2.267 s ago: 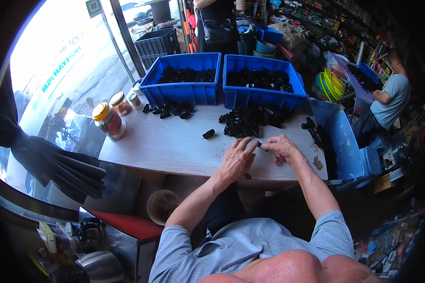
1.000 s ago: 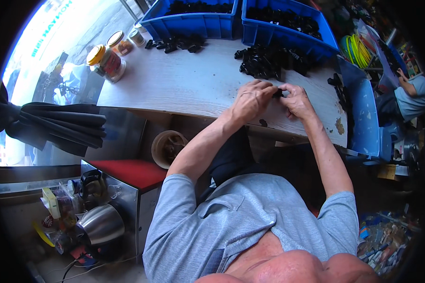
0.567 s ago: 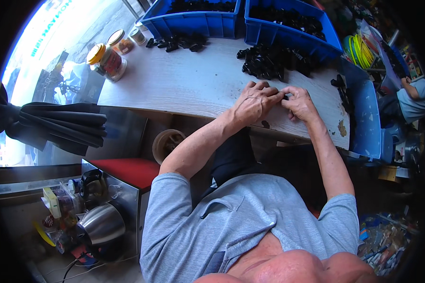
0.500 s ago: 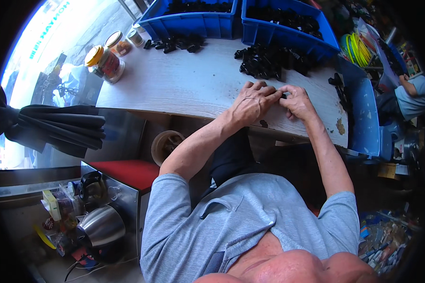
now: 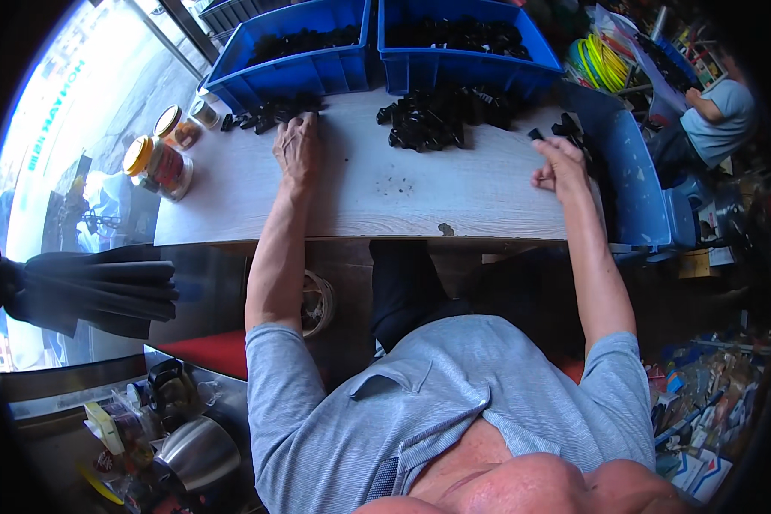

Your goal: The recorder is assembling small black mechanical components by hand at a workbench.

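Observation:
My left hand (image 5: 296, 150) is at the small heap of black plastic parts (image 5: 261, 118) on the back left of the table, its fingers bent down and drawn together. Its fingertips are at the heap's right edge, and what is between them is hidden. Over the table's right side, my right hand (image 5: 560, 169) pinches a small black part (image 5: 535, 134) between thumb and forefinger, the other fingers curled. A larger heap of black parts (image 5: 428, 120) lies between the hands, towards the back. More black parts (image 5: 567, 128) lie at the right edge, close to my right hand.
Two blue bins (image 5: 304, 75) (image 5: 467, 68) of black parts stand along the back of the table (image 5: 360, 197). Jars with yellow lids (image 5: 158, 167) stand at the left. A light blue bin (image 5: 638, 193) adjoins the right edge. Another person (image 5: 715, 124) is at the far right.
My hands were together near the front edge and have parted. The left went left to the small heap; the right moved right, holding a small black part. The head view has shifted.

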### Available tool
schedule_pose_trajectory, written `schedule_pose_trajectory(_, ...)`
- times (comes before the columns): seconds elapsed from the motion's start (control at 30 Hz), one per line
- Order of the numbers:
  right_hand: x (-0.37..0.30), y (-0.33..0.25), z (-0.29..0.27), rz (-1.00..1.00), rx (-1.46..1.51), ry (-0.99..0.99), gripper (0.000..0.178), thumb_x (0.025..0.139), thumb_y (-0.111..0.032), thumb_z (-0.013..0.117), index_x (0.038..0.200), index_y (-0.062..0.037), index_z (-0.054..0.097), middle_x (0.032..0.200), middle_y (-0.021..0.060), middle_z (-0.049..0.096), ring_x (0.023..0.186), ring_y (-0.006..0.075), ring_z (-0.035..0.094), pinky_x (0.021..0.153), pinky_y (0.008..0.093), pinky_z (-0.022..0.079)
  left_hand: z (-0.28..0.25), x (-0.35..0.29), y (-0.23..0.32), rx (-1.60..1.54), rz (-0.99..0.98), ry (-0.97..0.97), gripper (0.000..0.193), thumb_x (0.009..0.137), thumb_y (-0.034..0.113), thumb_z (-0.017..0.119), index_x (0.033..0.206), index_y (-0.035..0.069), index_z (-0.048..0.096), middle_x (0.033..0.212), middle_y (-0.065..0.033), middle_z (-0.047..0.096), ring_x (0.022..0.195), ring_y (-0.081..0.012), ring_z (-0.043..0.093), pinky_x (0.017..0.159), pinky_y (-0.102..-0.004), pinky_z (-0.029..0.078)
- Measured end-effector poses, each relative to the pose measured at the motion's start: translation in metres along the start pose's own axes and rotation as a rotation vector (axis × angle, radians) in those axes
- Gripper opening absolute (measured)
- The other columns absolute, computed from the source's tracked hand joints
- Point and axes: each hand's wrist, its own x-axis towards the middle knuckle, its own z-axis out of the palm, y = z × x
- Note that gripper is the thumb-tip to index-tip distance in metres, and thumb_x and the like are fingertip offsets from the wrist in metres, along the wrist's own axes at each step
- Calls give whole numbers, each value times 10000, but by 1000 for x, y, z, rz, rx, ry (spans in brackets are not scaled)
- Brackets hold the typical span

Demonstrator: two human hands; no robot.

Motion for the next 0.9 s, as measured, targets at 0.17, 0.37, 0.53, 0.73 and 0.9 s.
schedule_pose_trajectory(0.17,19,-5,-23,-21,50,282,274,869,-233,795,1085,-112,677,568,18,493,479,181,576,486,369,590,-34,-10,55,-87,66,-166,314,871,145,655,1176,211,689,984,-130,708,968,-349,664,771,-461,544)
schedule_pose_trajectory(0.37,6,6,33,95,-10,-116,258,859,-254,809,1020,-104,673,541,9,494,426,146,553,414,350,559,-42,-20,91,-82,164,-303,140,893,152,590,1013,119,653,904,-170,705,883,-374,683,715,-502,557)
schedule_pose_trajectory(0.53,-4,2,80,124,-158,-185,328,862,-340,807,1046,-105,673,539,-2,498,433,150,584,416,362,561,-52,-16,101,-122,156,-439,169,851,138,610,982,51,673,907,-188,716,884,-384,693,756,-489,560)
schedule_pose_trajectory(0.73,3,-1,105,124,-248,-217,296,871,-305,790,1043,-85,691,547,19,488,440,157,572,424,366,558,-57,-4,94,-173,167,-568,135,850,110,619,939,52,701,927,-179,712,902,-379,689,785,-473,558)
schedule_pose_trajectory(0.9,2,2,103,76,-236,-235,227,880,-258,764,994,-80,681,571,12,507,438,144,568,430,355,559,-63,-9,93,-121,190,-423,132,857,170,691,919,58,722,956,-153,701,920,-353,660,807,-449,556)
